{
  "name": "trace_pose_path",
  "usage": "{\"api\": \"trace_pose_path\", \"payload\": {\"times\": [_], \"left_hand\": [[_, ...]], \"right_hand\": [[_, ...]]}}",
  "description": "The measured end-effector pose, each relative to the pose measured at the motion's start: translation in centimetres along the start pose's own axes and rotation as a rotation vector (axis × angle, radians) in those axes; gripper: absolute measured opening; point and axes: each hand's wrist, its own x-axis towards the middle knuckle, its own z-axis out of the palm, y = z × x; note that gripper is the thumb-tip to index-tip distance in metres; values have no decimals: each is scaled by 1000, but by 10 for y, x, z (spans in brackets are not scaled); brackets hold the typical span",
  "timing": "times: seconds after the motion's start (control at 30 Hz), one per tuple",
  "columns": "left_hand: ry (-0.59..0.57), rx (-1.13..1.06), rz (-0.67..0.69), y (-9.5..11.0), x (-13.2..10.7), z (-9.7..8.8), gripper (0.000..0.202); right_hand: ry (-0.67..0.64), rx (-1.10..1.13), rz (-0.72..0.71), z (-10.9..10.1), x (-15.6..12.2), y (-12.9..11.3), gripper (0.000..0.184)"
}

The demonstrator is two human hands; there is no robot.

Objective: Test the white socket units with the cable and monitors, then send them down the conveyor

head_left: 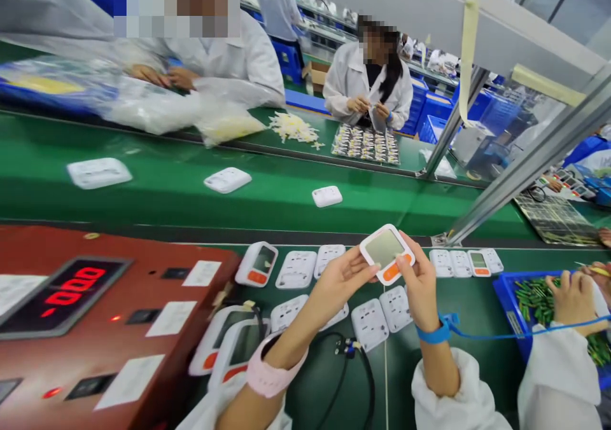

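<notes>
Between both hands is a small white digital meter, its grey screen and orange buttons facing me. My left hand is closed on its lower left edge, the thumb at the corner. Gripping the right side, my right hand has its thumb on an orange button. The screen shows no readable digits. Beneath my hands lie several white meter housings, back side up. One meter with its screen up leans left of them. Two larger meters sit by my left forearm, partly hidden by it.
At left stands a red-brown test box with a lit red display. A cable with a connector lies in front. Ahead, a green conveyor carries several white housings. A metal post slants at right, near a blue bin and a co-worker's hand.
</notes>
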Motion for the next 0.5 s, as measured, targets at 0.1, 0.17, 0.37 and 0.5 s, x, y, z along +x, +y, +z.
{"api": "trace_pose_path", "payload": {"times": [0.1, 0.17, 0.37, 0.5], "left_hand": [[49, 99, 1, -6, 6, -6, 70], [121, 218, 14, -12, 11, -13, 79], [189, 324, 109, -22, 16, -34, 77], [205, 298, 158, -18, 13, -35, 69]], "right_hand": [[-88, 72, 45, -1, 8, 13, 59], [-90, 23, 94, -8, 19, 31, 65], [184, -664, 114, -39, 76, 81, 51], [130, -951, 1, -38, 122, 90, 43]]}}
